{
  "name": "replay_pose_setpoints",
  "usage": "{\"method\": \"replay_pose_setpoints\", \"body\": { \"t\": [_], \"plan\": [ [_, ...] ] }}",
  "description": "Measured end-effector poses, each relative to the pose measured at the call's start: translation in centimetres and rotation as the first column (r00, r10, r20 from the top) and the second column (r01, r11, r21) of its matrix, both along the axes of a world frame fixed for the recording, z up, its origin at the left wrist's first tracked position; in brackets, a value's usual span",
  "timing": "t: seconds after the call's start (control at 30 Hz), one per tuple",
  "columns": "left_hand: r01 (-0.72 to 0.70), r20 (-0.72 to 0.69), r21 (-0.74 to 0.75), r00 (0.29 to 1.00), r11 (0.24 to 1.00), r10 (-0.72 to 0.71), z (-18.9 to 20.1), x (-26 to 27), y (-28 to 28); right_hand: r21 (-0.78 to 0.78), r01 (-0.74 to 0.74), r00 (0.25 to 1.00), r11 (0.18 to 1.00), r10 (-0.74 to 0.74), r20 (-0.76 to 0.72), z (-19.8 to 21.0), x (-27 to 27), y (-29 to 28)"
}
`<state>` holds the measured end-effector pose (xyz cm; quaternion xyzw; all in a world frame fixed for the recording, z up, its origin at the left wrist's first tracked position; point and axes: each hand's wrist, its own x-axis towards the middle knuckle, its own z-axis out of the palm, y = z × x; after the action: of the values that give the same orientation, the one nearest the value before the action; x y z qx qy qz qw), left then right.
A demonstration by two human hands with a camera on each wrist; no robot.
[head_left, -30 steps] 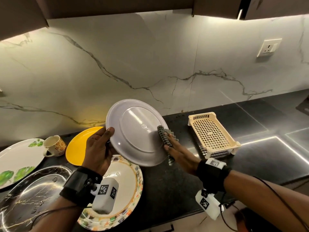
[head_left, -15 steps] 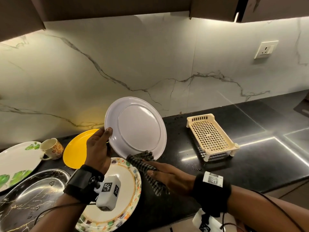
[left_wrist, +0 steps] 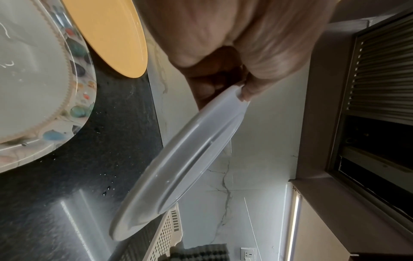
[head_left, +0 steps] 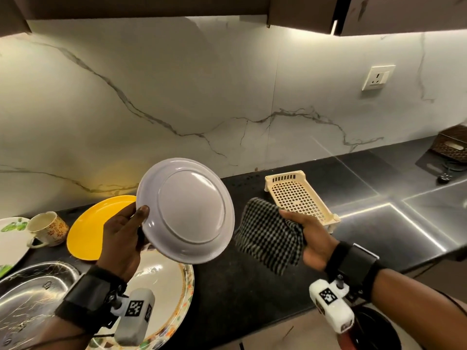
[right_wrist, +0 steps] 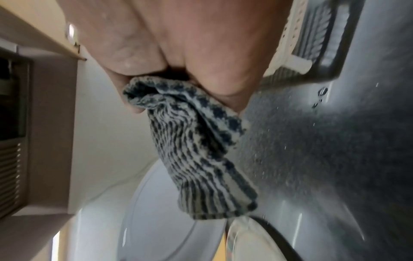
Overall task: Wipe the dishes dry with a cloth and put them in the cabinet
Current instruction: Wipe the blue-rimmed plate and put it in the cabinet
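Observation:
My left hand (head_left: pixel 126 231) grips a pale grey plate (head_left: pixel 187 210) by its left rim, thumb on the underside, which faces me. The plate is tilted up above the counter. In the left wrist view the plate (left_wrist: pixel 178 162) shows edge-on below my left hand (left_wrist: pixel 223 70). My right hand (head_left: pixel 310 236) holds a black-and-white checked cloth (head_left: pixel 270 236) bunched up, just right of the plate and apart from it. In the right wrist view the cloth (right_wrist: pixel 196 151) hangs from my right hand (right_wrist: pixel 178 61), with the grey plate (right_wrist: pixel 156 220) beyond it.
On the black counter (head_left: pixel 252 286) lie a floral-rimmed plate (head_left: pixel 166 281), a yellow plate (head_left: pixel 93 228), a steel plate (head_left: pixel 32 294), a leaf-print plate (head_left: pixel 10 238) and a flowered cup (head_left: pixel 48 228). A cream drying rack (head_left: pixel 298 195) stands right. Dark upper cabinets (head_left: pixel 151 6) hang overhead.
My right hand with the cloth has come off the plate's lower edge and risen to the right of it. The plate has turned slightly in my left hand. The head view has tilted upward.

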<state>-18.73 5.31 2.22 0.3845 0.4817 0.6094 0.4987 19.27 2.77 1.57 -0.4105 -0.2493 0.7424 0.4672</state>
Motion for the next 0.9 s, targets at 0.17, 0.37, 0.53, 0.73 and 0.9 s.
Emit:
{"method": "replay_pose_setpoints", "body": {
  "t": [0.17, 0.37, 0.53, 0.73, 0.9],
  "plan": [
    [0.003, -0.017, -0.001, 1.0, 1.0, -0.003, -0.7, 1.0, -0.3, 0.132, 0.02, 0.903, 0.991, -0.075, 0.423, -1.6, 4.6, 3.7],
    [0.041, -0.026, 0.019, 0.999, 0.999, -0.04, -0.7, 2.8, -0.8, 0.289, -0.244, 0.113, 0.926, -0.268, 0.957, -2.8, 6.8, 7.8],
    [0.063, -0.042, 0.035, 0.997, 0.997, -0.062, -0.5, 3.5, -1.7, 0.021, -0.469, -0.371, 0.883, -0.219, 0.903, -5.8, 7.6, 9.7],
    [0.057, -0.123, 0.074, 0.991, 0.996, -0.047, -0.2, 3.6, -2.8, -0.216, -0.406, -0.479, 0.888, -0.006, 0.878, -8.5, 7.2, 9.2],
    [0.072, -0.212, 0.124, 0.976, 0.99, -0.044, 0.4, 3.7, -4.1, -0.315, -0.404, -0.405, 0.859, 0.141, 0.903, -8.0, 6.6, 8.5]
  ]
}}
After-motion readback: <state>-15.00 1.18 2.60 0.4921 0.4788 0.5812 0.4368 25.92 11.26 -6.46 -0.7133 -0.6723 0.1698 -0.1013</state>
